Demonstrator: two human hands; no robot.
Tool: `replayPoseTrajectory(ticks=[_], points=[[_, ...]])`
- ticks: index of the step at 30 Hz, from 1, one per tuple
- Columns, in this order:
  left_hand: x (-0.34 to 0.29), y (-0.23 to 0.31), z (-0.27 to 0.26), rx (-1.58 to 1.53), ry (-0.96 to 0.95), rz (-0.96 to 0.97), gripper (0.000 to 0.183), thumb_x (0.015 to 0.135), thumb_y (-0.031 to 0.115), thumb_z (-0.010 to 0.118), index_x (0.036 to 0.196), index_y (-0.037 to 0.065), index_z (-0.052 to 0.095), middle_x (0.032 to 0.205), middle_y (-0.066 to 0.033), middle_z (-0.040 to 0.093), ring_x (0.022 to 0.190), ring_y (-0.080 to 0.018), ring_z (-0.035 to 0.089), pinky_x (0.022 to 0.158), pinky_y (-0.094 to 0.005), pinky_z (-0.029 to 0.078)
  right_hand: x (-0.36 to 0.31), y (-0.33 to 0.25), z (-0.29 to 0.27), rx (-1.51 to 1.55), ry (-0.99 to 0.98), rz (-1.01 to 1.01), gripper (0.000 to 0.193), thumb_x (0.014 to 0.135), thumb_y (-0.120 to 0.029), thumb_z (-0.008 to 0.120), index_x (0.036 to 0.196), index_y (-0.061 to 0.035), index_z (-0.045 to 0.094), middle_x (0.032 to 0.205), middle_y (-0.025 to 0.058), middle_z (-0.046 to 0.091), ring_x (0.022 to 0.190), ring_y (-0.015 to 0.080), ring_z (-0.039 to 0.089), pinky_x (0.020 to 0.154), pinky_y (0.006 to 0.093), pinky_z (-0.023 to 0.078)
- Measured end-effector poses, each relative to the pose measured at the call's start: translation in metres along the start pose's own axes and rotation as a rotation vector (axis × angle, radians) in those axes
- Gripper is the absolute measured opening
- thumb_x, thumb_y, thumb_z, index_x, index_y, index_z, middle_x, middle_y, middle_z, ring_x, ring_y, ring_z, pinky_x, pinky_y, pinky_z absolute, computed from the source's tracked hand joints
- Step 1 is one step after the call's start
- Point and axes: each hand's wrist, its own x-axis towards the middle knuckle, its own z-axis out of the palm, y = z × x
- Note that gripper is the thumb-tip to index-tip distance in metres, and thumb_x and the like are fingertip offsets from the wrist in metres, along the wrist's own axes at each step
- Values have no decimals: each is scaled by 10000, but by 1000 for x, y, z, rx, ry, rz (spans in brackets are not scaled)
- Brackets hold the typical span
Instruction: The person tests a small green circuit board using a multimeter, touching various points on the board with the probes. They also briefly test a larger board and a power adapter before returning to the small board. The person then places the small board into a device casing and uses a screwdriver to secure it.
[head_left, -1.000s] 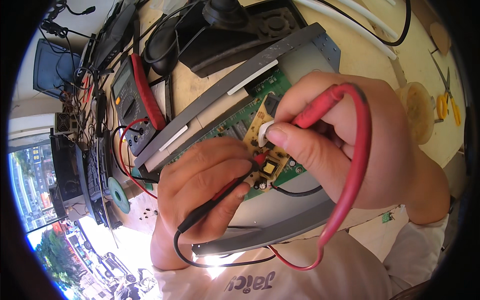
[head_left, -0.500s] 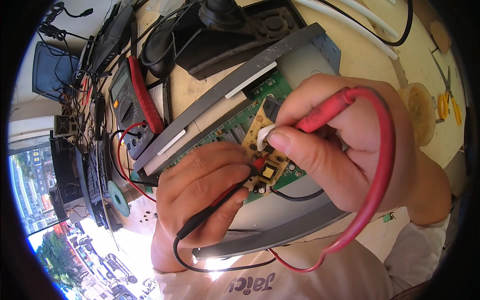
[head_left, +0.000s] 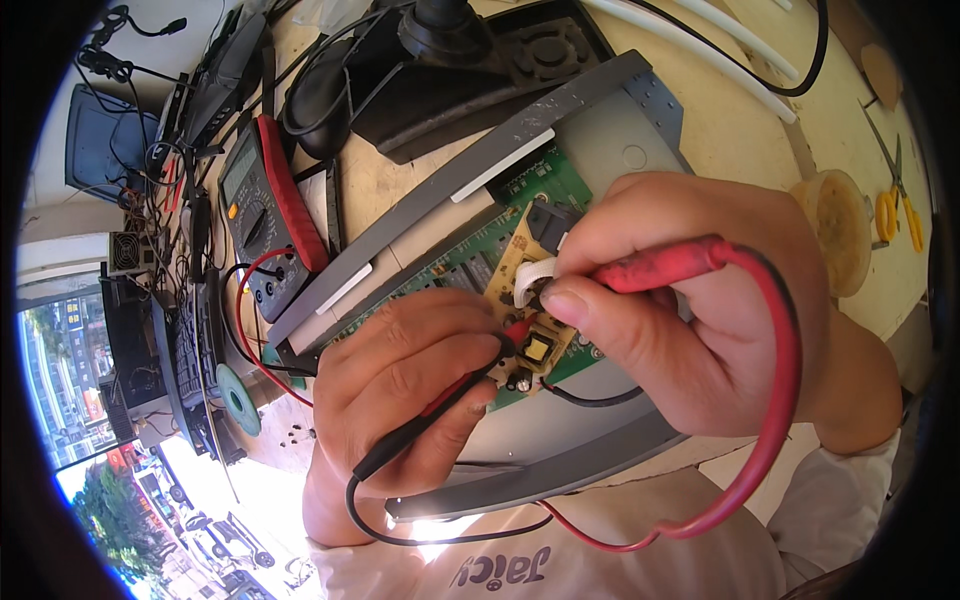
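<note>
Tan circuit board (head_left: 517, 248), between the hands, partly covered by fingers. Left hand (head_left: 395, 370) grips a black-and-red probe (head_left: 400, 440); right hand (head_left: 720, 310) pinches a red probe (head_left: 665, 266), tip indistinct. Grey frame (head_left: 440, 172) separates left hand from multimeter (head_left: 262, 215) beyond.

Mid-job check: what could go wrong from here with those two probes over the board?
1. The left hand angles its black probe into crowded components on the tan board; a small slip might touch a neighbouring part.
2. The right hand pinches the red probe beside a white piece; its tip is not clearly visible, so misplacement could go unnoticed.
3. The red lead loops out wide; a snag might tug that probe.
</note>
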Motion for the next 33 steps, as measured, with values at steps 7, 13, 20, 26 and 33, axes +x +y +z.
replayPoseTrajectory(ticks=[7, 13, 20, 26, 33], points=[[-2, -1, 1, -12, 18, 9, 217, 830, 41, 756, 1008, -59, 680, 966, -203, 707, 894, -375, 719, 787, -416, 589, -10, 18, -6, -42, -95, 19, 93, 886, -1, 729, 939, 14, 654, 729, 112, 642, 585, 205, 607, 527, 287, 453], [0, 3, 2, -16, 7, -43, 215, 830, 37, 752, 1012, -52, 681, 972, -201, 707, 900, -374, 718, 793, -417, 589, -12, 12, -12, -51, -74, 36, 90, 871, 2, 726, 939, 5, 666, 726, 111, 649, 584, 220, 606, 533, 292, 460], [-5, -5, 3, -58, 14, 16, 271, 777, -23, 767, 1029, -64, 675, 972, -207, 707, 897, -385, 713, 802, -427, 591, -10, 14, -8, -20, -116, 47, 97, 852, 21, 717, 939, 2, 679, 732, 117, 656, 594, 217, 608, 537, 294, 461], [-4, -5, -6, -91, 71, 23, 272, 798, -30, 766, 1053, -62, 676, 1013, -192, 686, 913, -372, 699, 789, -409, 594, -11, 9, -10, 24, -91, 113, 128, 835, 31, 730, 949, -1, 681, 734, 130, 658, 584, 254, 614, 539, 308, 478], [-10, -2, 6, -137, 130, -7, 271, 796, -20, 783, 1041, -68, 676, 1009, -188, 687, 949, -373, 708, 792, -414, 607, -27, 16, -24, -38, -198, 147, 99, 913, 13, 593, 1005, 10, 630, 771, 133, 641, 611, 174, 645, 566, 276, 520]])
